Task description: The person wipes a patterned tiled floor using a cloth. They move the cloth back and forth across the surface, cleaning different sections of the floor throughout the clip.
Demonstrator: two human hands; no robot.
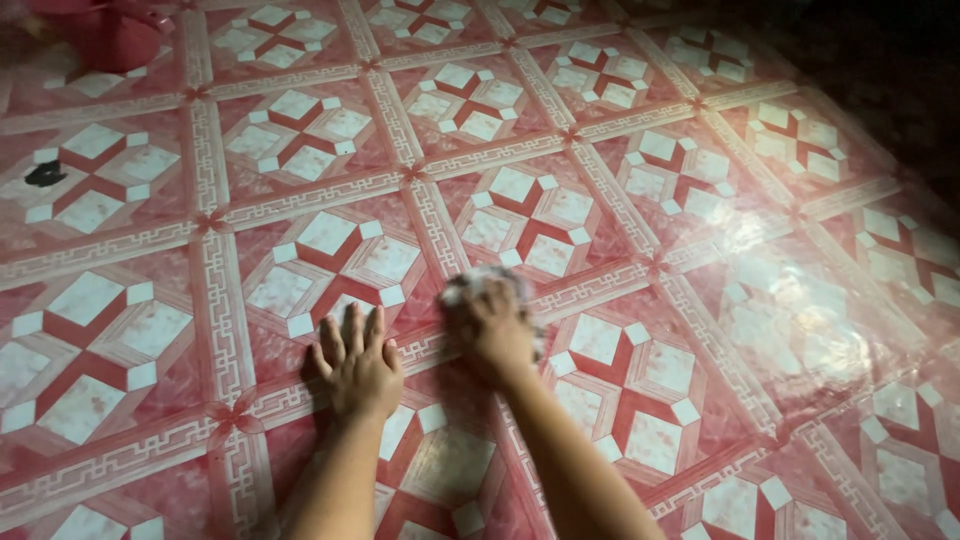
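My left hand [357, 365] lies flat on the red and white patterned floor [620, 190], fingers spread, holding nothing. Just to its right, my right hand [492, 335] presses a crumpled pale cloth [478, 283] against the floor; the cloth shows past my fingers and is blurred. Both forearms reach in from the bottom edge. The floor to the right of my hands looks glossy and wet.
A red bucket [105, 35] stands at the far left corner. A small dark scrap [45, 174] lies on a tile at the left. The far right corner falls into dark shadow.
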